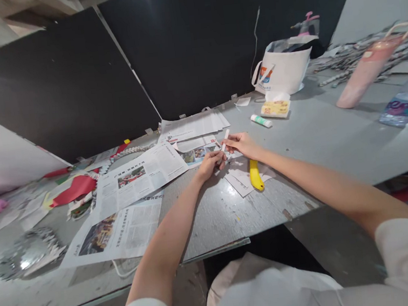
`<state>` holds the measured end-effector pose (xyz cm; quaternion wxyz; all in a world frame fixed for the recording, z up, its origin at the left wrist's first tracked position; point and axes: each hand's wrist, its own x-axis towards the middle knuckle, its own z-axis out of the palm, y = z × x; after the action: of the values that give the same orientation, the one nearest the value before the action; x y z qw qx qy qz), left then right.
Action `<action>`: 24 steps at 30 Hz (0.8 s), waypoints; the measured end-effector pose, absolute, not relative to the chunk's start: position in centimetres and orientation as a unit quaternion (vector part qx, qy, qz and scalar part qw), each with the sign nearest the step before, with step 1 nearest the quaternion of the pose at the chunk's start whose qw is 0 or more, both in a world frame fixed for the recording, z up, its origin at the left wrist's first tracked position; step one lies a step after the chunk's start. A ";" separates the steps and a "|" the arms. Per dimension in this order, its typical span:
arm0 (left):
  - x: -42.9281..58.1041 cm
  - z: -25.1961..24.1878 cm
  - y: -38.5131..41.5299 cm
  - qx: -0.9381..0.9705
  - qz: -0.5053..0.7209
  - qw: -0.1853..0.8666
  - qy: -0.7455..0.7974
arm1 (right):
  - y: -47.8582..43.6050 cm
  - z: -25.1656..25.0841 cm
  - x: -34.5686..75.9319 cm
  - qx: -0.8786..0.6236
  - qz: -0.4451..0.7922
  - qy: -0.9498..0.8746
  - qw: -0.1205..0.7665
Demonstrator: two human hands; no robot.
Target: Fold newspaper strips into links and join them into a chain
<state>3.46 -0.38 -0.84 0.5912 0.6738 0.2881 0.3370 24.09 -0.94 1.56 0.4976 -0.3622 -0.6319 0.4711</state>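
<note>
Both hands meet over the middle of the grey table, pinching a thin white rolled strip of paper (pixel 226 139) that slants upward between them. My left hand (pixel 212 165) is closed around its lower end. Higher up, my right hand (pixel 240 145) grips the strip with thumb and fingers. Right below the right hand lies a yellow-handled tool (pixel 255 175), its far end hidden under the wrist. Small paper pieces (pixel 240 184) lie under and beside it. Printed newspaper sheets (pixel 142 172) spread to the left of my left hand.
A glue stick (pixel 261 121) and a tissue pack (pixel 276 106) lie to the right, before a white bag (pixel 282 68). A pink bottle (pixel 368 73) and a clear plastic bottle (pixel 406 103) stand farther right. Red material (pixel 75 188) and a silvery round object (pixel 29 254) are at left.
</note>
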 end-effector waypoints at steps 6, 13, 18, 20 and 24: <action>3.8 -0.6 -0.6 0.668 0.357 0.583 0.294 | -1.2 1.8 23.9 -0.370 0.451 -0.667 0.463; 3.7 -0.7 -0.6 0.685 0.360 0.559 0.298 | -1.3 1.7 23.6 -0.371 0.464 -0.656 0.465; 3.5 -0.6 -0.6 0.705 0.344 0.550 0.288 | -0.8 1.4 23.6 -0.395 0.462 -0.615 0.502; 3.5 -0.5 -0.6 0.712 0.338 0.540 0.294 | -0.7 1.6 23.7 -0.415 0.442 -0.599 0.523; 3.6 -0.5 -0.7 0.719 0.333 0.527 0.309 | -0.8 1.8 23.8 -0.430 0.420 -0.591 0.538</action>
<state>3.56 -0.75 -0.48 0.5266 0.7188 0.3085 0.3329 23.80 -0.80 1.80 0.5376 -0.4300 -0.5914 0.4199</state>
